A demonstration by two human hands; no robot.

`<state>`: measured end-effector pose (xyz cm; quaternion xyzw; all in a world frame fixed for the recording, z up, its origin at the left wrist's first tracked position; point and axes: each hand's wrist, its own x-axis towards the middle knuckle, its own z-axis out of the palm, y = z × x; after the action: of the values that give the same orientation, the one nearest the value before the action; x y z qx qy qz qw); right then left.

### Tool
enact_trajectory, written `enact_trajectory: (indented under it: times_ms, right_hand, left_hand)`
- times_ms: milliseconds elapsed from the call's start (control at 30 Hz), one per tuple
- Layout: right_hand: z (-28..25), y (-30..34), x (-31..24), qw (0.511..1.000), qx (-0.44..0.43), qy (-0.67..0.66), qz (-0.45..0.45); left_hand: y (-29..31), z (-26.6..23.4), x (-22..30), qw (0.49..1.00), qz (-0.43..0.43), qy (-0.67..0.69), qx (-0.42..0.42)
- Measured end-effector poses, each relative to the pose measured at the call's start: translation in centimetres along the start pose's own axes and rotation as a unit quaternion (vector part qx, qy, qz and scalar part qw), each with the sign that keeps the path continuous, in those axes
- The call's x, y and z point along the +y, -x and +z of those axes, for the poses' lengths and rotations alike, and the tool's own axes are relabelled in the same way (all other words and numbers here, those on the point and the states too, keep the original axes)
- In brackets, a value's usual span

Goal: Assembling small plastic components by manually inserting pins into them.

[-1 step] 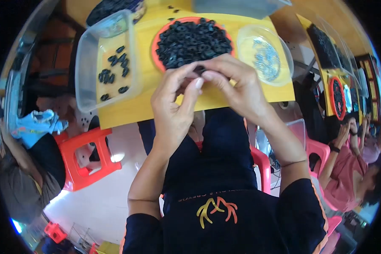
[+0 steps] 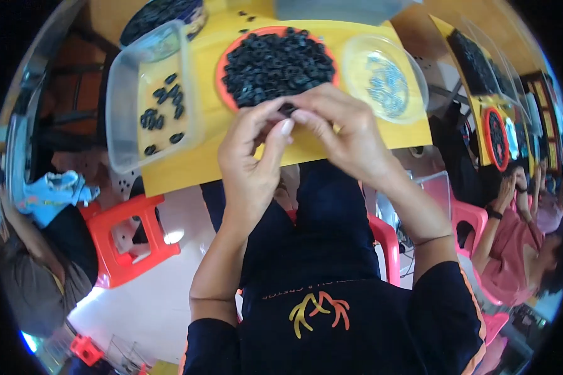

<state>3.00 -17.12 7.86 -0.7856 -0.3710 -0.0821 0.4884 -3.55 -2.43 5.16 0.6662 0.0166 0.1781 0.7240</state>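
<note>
Head view: small black piece (image 2: 287,109) was pinched between both hands; grip unchanged, surroundings slightly shifted.
Left hand (image 2: 250,147) and right hand (image 2: 351,128) met fingertip to fingertip at the red bowl's (image 2: 221,78) near side, suggesting handling stood at the same stage. That bowl held heaped black rings (image 2: 275,65); the clear bin (image 2: 120,119), left, scattered black parts (image 2: 150,119); the round tub (image 2: 354,76), right, silvery bits (image 2: 381,81).

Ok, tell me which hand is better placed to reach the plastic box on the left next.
Probably the left hand: it is nearer the plastic box, while the right hand is farther across. Both are at one black piece.
</note>
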Motion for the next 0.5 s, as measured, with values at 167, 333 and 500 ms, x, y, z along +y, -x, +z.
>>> enact_trajectory:
  times_ms: [167,333,500]
  right_hand:
    - [-0.7,2.7,-0.5,0.993,-0.01,0.116,-0.035]
    - [-3.6,3.8,0.2,0.991,-0.042,0.124,-0.013]
    - [-9.7,2.9,5.2,0.969,-0.01,0.227,0.098]
  left_hand:
    - [1.0,0.7,-0.3,0.997,-0.061,0.047,-0.014]
    - [1.6,1.1,-2.0,0.994,-0.049,0.036,-0.093]
    - [2.0,2.6,-2.7,0.984,-0.107,0.072,-0.12]
